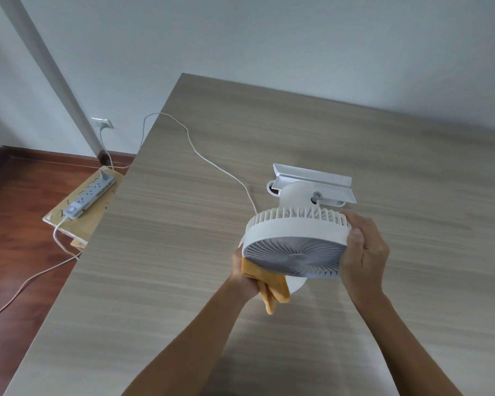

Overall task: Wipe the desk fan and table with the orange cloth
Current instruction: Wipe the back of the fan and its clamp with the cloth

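Observation:
A white desk fan [296, 241] is tilted with its round grille facing me, above the light wood-grain table [183, 252]. My right hand [362, 252] grips the fan head's right rim. My left hand [245, 274] sits under the grille's lower left edge, closed on the orange cloth [269, 290], which hangs down in folds against the fan. The fan's round white base shows just below the grille; a flat white bracket part sticks out behind the head.
The fan's white cord [200, 155] runs across the table and over its left edge to a grey power strip [89, 197] on a cardboard sheet on the red-brown floor. A wall socket [102, 123] is behind. White wall bounds the table's far side.

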`<state>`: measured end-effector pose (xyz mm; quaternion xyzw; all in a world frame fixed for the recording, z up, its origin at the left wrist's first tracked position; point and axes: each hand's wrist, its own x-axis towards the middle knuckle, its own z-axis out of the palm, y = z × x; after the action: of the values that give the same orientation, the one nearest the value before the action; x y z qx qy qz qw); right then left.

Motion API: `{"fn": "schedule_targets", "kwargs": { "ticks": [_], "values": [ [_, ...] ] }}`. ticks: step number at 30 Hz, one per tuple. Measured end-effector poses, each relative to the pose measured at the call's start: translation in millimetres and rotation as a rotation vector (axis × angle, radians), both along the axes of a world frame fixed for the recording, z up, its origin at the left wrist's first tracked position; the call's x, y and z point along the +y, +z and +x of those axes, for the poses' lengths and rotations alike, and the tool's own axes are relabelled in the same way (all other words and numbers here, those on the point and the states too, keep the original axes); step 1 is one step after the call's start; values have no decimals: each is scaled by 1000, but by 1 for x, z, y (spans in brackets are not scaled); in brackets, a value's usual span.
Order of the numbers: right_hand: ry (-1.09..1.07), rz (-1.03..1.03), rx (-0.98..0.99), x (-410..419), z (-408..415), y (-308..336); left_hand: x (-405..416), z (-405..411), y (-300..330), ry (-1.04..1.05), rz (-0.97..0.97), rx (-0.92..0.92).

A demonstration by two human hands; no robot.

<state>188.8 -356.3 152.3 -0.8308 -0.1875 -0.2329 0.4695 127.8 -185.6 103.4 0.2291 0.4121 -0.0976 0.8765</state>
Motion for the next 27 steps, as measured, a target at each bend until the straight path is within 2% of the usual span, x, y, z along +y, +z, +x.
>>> {"fn": "schedule_targets", "kwargs": {
  "ticks": [3,7,11,14,18,20,23,27],
  "values": [
    [-22,3,5,-3,1,-2,5,2,-7,-17,-11,-50],
    [-20,8,15,-4,1,-2,11,3,-7,7,75,-152],
    [-9,27,20,-3,2,-1,14,2,14,-37,303,-214],
    [-21,33,26,-3,-1,-2,13,4,29,-31,608,-302],
    [-26,37,32,-2,-6,-3,1,4,63,-268,1357,-396],
    [-26,27,26,-1,-6,-2,-11,9,77,-370,1631,-434],
    [-30,42,34,-3,-8,-3,-30,17,89,-505,1924,-492],
    [-35,88,157,-5,-14,-5,-67,22,102,-660,2069,-506]
  ]
}}
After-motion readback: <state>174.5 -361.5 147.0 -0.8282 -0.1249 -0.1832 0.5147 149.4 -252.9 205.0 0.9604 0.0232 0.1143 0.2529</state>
